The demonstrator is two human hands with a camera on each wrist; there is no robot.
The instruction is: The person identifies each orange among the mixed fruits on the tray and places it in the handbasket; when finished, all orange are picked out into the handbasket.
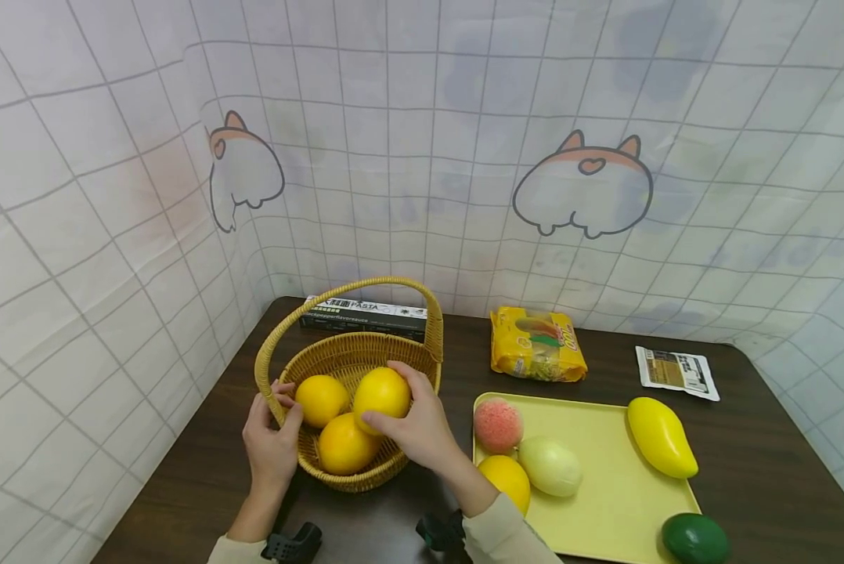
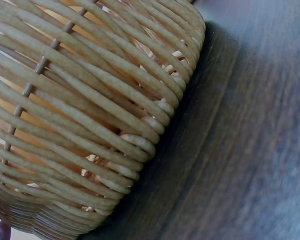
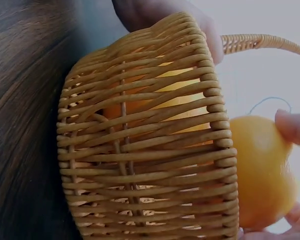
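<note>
From the head camera, the basket handle partly masks the left grip, while the right grip covers one side of the held yellow fruit. The right sleeve obscures part of another yellow fruit; the lower edge clips the dark green fruit. The basket screens some of the pasta box; small print on the pale packet is illegible. The worktop blurs in the left wrist view, and the right wrist view crops the handle.
</note>
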